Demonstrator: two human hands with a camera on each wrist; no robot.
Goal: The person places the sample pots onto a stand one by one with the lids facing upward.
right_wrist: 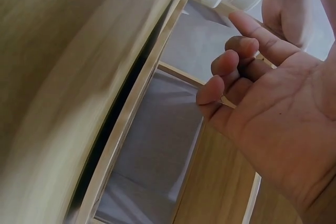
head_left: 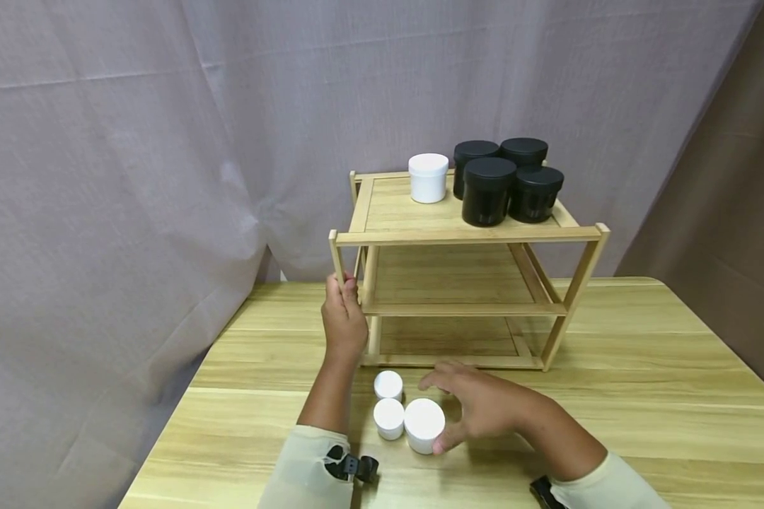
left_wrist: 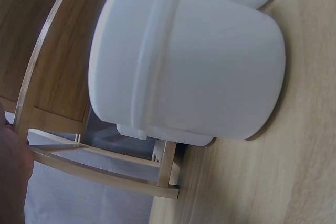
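Observation:
My left hand point(head_left: 344, 322) grips the left front post of a three-tier wooden shelf rack point(head_left: 465, 309). On the table before the rack stand a larger white lidded jar point(head_left: 424, 426) and two smaller white jars, one point(head_left: 389, 418) at its left side and another point(head_left: 388, 385) behind that. Around the right side of the larger jar spreads my right hand point(head_left: 487, 404), its thumb at the jar's lower edge; whether it touches cannot be told. The right wrist view shows the palm facing the camera, fingers loosely bent around nothing. A white jar point(left_wrist: 210, 66) fills much of the left wrist view.
On the rack's top tier are a white jar point(head_left: 428, 180) and several black jars, the front one point(head_left: 487, 194) near the front rail. The wooden table point(head_left: 662, 396) extends to both sides. A grey curtain point(head_left: 261, 127) hangs behind.

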